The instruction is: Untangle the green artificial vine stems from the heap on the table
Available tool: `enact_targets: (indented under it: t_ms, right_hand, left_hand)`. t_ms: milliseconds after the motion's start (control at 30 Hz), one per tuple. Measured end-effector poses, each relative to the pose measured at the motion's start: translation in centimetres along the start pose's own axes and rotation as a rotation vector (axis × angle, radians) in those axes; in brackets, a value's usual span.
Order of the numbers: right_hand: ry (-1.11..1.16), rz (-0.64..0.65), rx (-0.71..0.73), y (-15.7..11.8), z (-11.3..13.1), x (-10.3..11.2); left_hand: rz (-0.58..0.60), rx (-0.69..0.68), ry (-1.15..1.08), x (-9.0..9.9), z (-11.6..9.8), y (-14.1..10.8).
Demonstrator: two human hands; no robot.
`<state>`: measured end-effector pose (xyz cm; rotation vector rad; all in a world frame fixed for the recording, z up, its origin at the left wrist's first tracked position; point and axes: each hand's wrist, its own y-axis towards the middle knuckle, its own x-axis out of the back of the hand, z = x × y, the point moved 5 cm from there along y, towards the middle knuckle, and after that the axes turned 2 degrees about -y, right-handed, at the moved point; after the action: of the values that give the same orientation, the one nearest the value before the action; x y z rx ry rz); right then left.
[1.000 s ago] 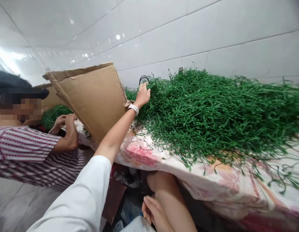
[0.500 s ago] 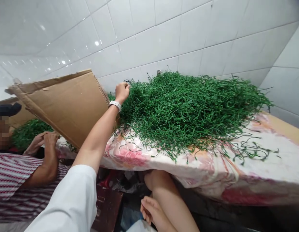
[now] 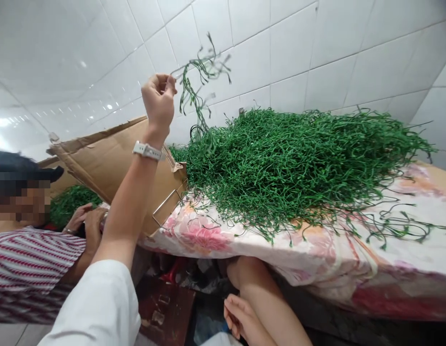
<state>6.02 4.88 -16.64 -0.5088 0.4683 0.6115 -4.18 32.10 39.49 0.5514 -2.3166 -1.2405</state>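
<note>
My left hand [image 3: 160, 98], with a white watch [image 3: 147, 150] on the wrist, is raised above the table's left part. Its fingers pinch a tangled clump of thin green stems [image 3: 197, 96] by one end. The clump dangles to the right, blurred at its tips, its lower end near the pile. Below and to the right spreads a large pile of green stems [image 3: 298, 168] with small tips; whether they are real or artificial I cannot tell. My right hand [image 3: 239, 315] rests low beside my bare leg, fingers loosely curled, with nothing seen in it.
A cardboard sheet [image 3: 118, 154] stands left of the pile, with a metal wire frame [image 3: 166, 207] at its lower edge. Beyond it, a person in a striped shirt [image 3: 31, 259] works at more green stems [image 3: 73, 204]. Flowered cloth [image 3: 208, 235] covers the table; a tiled wall [image 3: 291, 43] rises behind.
My left hand has risen up and left from the pile's left edge, lifting out a clump of green stems. The view has shifted slightly, so the wire frame now shows.
</note>
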Motion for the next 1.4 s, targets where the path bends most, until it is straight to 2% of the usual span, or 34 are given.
enact_targets:
  t_ms: [67,167,300,333,400,467,567,667,733,800,867,933,1033,1133,1267,1400]
  right_hand:
    - [0.020,-0.030,0.101,-1.3,2.8,-0.4]
    - [0.086,-0.170,0.387,-4.5,9.2,-0.5]
    - [0.246,-0.325,0.554,-7.7,16.5,0.8]
    - [0.223,-0.300,0.600,-8.0,17.8,0.9]
    - [0.196,-0.209,0.620,-8.2,19.2,0.7]
    - [0.219,-0.138,0.599,-8.1,19.3,0.2]
    - [0.323,-0.181,0.589,-8.2,18.3,-0.6]
    - [0.343,-0.291,0.616,-8.6,17.5,-1.0]
    - [0.302,-0.313,0.615,-8.9,17.4,-1.3]
    - [0.266,-0.294,0.594,-9.1,17.6,-1.7]
    - [0.252,-0.240,0.574,-9.3,17.8,-2.2]
    - [0.274,-0.166,0.565,-9.6,18.0,-2.7]
    - [0.344,-0.079,0.562,-10.1,18.2,-3.1]
    - [0.348,-0.063,0.555,-10.6,18.4,-2.9]
    - [0.293,-0.163,0.626,-11.3,18.7,-1.9]
    - [0.097,-0.354,0.708,-12.0,18.4,-1.5]
  left_hand:
    - [0.075,-0.069,-0.020,0.5,-2.1,-4.6]
    - [0.091,-0.136,-0.034,1.6,-4.2,-13.8]
    - [0.093,-0.013,-0.061,2.6,-5.0,-25.6]
    - [0.088,0.026,-0.070,2.7,-5.0,-28.2]
    - [0.091,0.110,-0.097,2.8,-4.7,-32.6]
    - [0.096,0.218,-0.123,3.0,-4.1,-36.2]
    - [0.115,0.413,-0.156,3.6,-2.6,-40.0]
    - [0.261,0.549,-0.268,4.1,-1.7,-41.7]
    - [0.368,0.547,-0.360,4.5,-2.0,-41.8]
    - [0.479,0.495,-0.367,4.6,-2.6,-41.5]
    - [0.587,0.443,-0.269,4.3,-3.0,-41.6]
    - [0.643,0.435,-0.195,3.7,-3.0,-42.1]
    - [0.622,0.512,-0.291,2.7,-2.6,-43.4]
    - [0.582,0.599,-0.385,2.3,-2.3,-44.4]
    - [0.544,0.622,-0.319,2.9,-2.6,-44.0]
    - [0.574,0.654,-0.288,3.5,-3.3,-43.5]
